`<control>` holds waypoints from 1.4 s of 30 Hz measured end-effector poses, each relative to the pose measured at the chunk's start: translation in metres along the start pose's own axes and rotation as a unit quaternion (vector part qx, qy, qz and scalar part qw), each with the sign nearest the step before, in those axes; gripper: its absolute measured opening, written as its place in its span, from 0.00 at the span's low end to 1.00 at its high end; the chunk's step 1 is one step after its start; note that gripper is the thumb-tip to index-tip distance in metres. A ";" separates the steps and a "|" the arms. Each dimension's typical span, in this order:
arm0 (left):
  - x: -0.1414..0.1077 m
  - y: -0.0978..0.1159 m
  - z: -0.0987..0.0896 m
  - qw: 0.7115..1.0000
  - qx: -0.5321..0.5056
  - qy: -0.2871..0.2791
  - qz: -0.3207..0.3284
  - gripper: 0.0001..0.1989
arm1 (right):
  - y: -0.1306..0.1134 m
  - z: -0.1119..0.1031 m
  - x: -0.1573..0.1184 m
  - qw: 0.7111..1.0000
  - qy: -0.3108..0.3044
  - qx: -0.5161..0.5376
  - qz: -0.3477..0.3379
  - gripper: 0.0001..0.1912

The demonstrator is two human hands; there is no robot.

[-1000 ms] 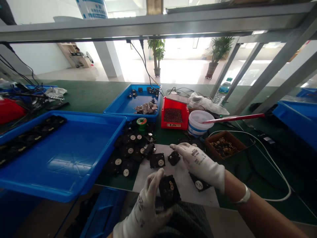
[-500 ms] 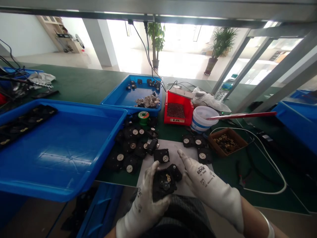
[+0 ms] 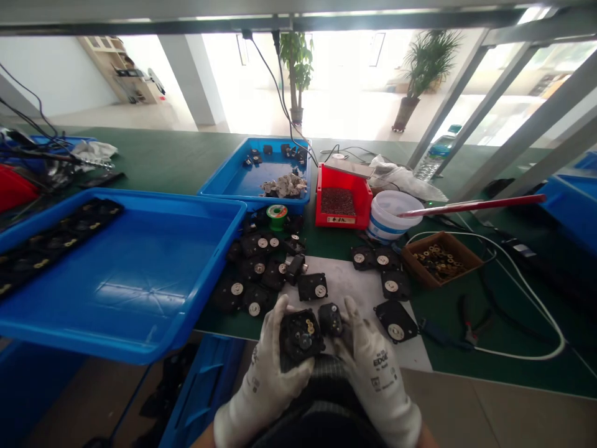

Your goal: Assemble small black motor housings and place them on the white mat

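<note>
My left hand [image 3: 275, 373], in a white work glove, grips a black square plastic housing [image 3: 295, 339] with brass gears and a round hub facing up. Close to its right side, the gloved fingers of my right hand [image 3: 368, 354] are closed on a small black motor-like block [image 3: 331, 318]. Just beyond, on a white sheet [image 3: 345, 274], lies another black housing [image 3: 313, 287] with a silver disc. One more disc-bearing housing [image 3: 396, 321] rests to the right of my right hand.
Several black housings [image 3: 254, 292] crowd beside a large blue tray [image 3: 116, 249] on the left. Behind stand a solder spool [image 3: 277, 218], a red bin [image 3: 342, 214] and a white tub [image 3: 394, 211] with a red stick. Right are a box of brass parts [image 3: 441, 261] and pliers [image 3: 471, 330].
My right hand has drawn inward and lower, and the small black block now stands apart from the housing. My left hand still grips the housing. The view has shifted slightly.
</note>
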State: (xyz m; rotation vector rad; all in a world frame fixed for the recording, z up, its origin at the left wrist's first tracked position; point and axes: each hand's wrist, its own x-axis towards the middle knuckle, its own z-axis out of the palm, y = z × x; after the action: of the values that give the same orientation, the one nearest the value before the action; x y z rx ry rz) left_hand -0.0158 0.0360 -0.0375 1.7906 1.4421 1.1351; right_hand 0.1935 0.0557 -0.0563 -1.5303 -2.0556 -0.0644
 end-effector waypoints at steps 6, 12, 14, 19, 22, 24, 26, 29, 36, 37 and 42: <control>0.001 0.009 -0.004 0.999 -0.005 -0.022 0.027 0.49 | -0.008 -0.037 0.000 0.988 0.039 0.123 0.081 0.26; -0.001 0.017 -0.005 0.993 -0.011 -0.097 0.067 0.53 | -0.021 -0.076 0.042 0.964 -0.153 0.179 0.124 0.23; -0.002 0.018 -0.005 0.990 -0.009 -0.117 0.074 0.54 | -0.025 -0.078 0.051 0.951 -0.209 0.177 0.144 0.26; 0.000 0.022 -0.011 0.985 -0.039 -0.150 0.073 0.56 | -0.026 -0.076 0.044 0.945 -0.229 0.164 0.164 0.30; 0.002 0.026 -0.014 0.980 -0.060 -0.180 0.062 0.58 | -0.026 -0.077 0.039 0.949 -0.222 0.167 0.151 0.32; 0.004 0.028 -0.015 0.977 -0.072 -0.190 0.059 0.59 | -0.025 -0.077 0.039 0.949 -0.221 0.171 0.143 0.34; 0.005 0.029 -0.016 0.977 -0.075 -0.190 0.060 0.58 | -0.024 -0.076 0.040 0.952 -0.212 0.172 0.139 0.34; 0.007 0.031 -0.019 0.977 -0.068 -0.191 0.073 0.56 | -0.021 -0.073 0.037 0.958 -0.193 0.164 0.134 0.34; 0.011 0.035 -0.023 0.972 -0.056 -0.206 0.101 0.56 | -0.017 -0.070 0.025 0.953 -0.192 0.185 0.146 0.32; 0.011 0.036 -0.024 0.970 -0.058 -0.212 0.100 0.57 | -0.017 -0.071 0.024 0.948 -0.204 0.190 0.151 0.33; 0.009 0.042 -0.023 0.972 -0.049 -0.221 0.062 0.56 | -0.015 -0.075 0.026 0.922 -0.260 0.217 0.189 0.35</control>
State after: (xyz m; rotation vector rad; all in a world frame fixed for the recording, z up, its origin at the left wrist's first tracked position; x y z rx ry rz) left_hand -0.0153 0.0318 0.0108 1.9310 1.0070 0.7806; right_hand 0.2063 0.0458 0.0223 -1.7336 -1.9072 0.9744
